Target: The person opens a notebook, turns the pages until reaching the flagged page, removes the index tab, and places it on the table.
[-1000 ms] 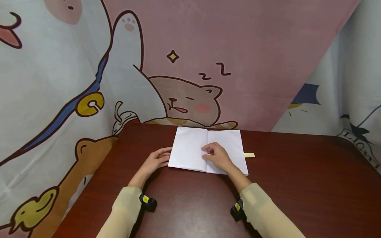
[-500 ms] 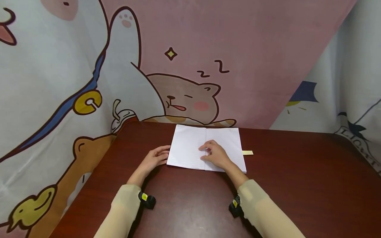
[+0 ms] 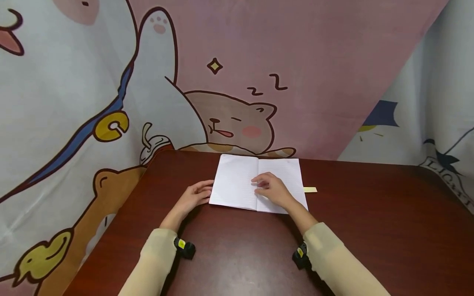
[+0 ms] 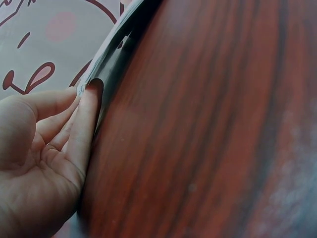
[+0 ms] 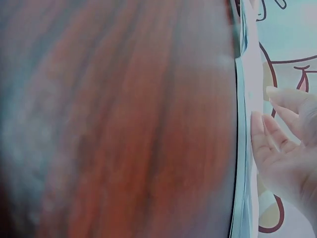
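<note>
An open notebook [image 3: 237, 181] with white lined pages lies on the table, its spine running away from me. My left hand [image 3: 191, 197] is at its left edge. In the left wrist view, the fingers [image 4: 84, 114] of that hand meet the slightly raised page edges, the edge lying between thumb and fingertip. Over the right-hand page hovers my right hand [image 3: 274, 191], loosely bent, thumb and fingers apart with nothing between them. The right wrist view has its fingertips [image 5: 257, 129] close to the page surface; whether they touch is unclear.
A yellow paper tab [image 3: 310, 190] sticks out from the notebook's right side. The dark red wooden table [image 3: 370, 222] reaches back to a printed cartoon curtain [image 3: 314, 82]. Black cameras are strapped at both wrists, below cream sleeves [image 3: 155, 255].
My right wrist and forearm have shifted slightly right, while the fingers stay above the page near the spine. The left hand and notebook hold their places; the head view has moved a little.
</note>
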`<state>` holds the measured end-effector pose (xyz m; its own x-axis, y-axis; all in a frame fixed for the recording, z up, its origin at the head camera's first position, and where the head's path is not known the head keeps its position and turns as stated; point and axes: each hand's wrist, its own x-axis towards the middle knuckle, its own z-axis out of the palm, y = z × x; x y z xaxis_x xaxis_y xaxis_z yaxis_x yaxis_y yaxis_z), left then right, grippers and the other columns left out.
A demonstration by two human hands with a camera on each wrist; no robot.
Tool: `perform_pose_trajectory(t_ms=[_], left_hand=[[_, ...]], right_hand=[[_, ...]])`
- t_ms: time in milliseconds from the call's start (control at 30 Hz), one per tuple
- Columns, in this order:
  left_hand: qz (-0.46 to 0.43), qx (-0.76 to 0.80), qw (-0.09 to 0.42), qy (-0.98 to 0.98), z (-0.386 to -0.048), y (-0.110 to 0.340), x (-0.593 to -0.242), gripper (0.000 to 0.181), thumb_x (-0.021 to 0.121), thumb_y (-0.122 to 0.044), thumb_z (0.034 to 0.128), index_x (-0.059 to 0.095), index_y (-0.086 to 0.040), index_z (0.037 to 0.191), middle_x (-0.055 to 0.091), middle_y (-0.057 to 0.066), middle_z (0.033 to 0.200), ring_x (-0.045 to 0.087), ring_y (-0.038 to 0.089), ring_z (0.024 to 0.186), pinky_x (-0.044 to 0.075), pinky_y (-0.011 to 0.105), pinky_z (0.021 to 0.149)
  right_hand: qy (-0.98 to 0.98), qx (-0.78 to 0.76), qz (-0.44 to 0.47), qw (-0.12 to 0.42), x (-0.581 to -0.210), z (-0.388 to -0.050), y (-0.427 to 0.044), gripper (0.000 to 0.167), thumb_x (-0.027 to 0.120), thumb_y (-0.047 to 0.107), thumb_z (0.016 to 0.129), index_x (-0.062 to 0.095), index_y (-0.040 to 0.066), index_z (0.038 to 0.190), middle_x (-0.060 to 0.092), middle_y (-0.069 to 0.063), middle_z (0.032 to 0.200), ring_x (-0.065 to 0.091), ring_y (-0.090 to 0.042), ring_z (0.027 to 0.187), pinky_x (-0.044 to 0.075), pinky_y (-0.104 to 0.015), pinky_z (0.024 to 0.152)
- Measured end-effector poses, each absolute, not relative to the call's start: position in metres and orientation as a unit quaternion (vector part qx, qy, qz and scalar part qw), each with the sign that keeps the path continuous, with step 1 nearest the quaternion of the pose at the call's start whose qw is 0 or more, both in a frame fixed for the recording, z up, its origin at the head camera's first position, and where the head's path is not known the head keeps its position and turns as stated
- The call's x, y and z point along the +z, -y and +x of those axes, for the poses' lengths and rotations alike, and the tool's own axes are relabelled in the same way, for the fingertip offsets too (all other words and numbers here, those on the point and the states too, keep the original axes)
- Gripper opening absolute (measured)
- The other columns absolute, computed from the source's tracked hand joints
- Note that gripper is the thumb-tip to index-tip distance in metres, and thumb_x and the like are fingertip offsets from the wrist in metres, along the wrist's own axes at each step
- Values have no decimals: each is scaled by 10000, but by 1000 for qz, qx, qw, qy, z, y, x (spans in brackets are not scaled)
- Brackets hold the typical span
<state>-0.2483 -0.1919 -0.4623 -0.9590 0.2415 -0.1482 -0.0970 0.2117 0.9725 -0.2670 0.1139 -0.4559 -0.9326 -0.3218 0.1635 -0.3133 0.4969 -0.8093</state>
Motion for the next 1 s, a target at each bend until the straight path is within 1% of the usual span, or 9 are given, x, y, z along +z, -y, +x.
perform_pose_trajectory(t_ms=[100,267,500,600,733,833,1000], left_hand=[[50,623,138,-768,-249,192,-461,453,528,-78,1025,468,-44,1472,559,268,1377,647,129,1053,565,221,854],[48,623,138,-768,-249,191,-461,452,524,-67,1025,465,-38,1472,558,273,1377,646,129,1047,563,213,845],[51,628,137,-764,-247,191,-461,454,525,-62,1022,463,-29,1471,555,284,1375,649,134,1047,561,200,831],[51,628,137,-764,-247,192,-461,455,526,-63,1022,463,-29,1471,555,284,1373,650,128,1041,560,199,831],[49,626,137,-766,-248,192,-462,454,528,-69,1023,467,-38,1471,559,277,1374,653,121,1035,562,202,834],[49,626,137,-766,-248,192,-463,454,531,-75,1023,468,-42,1472,560,275,1375,655,122,1036,563,208,840],[45,626,136,-766,-250,192,-463,455,535,-71,1021,472,-45,1470,563,272,1372,654,116,1028,563,208,838]], right_hand=[[-866,-468,-176,3,-454,-269,-118,315,727,14,863,688,16,1175,637,-188,1199,661,-331,1048,547,-449,935],[-863,-478,-166,-2,-453,-270,-126,335,707,8,876,661,-6,1207,636,-214,1221,663,-364,1069,544,-472,938],[-856,-491,-158,-12,-451,-272,-139,337,701,-2,879,640,-33,1210,640,-224,1266,664,-383,1082,550,-471,921],[-858,-491,-151,-11,-450,-274,-142,343,696,9,886,632,-32,1221,640,-218,1283,664,-379,1091,558,-427,899],[-863,-486,-142,-8,-449,-276,-146,347,689,24,897,625,-31,1234,636,-217,1290,667,-369,1090,560,-315,846],[-861,-490,-137,-9,-447,-276,-148,346,684,21,899,624,-37,1235,633,-226,1290,667,-374,1082,554,-255,808],[-858,-494,-142,-15,-444,-277,-153,342,674,2,899,619,-56,1232,627,-252,1285,667,-387,1076,544,-226,798]])
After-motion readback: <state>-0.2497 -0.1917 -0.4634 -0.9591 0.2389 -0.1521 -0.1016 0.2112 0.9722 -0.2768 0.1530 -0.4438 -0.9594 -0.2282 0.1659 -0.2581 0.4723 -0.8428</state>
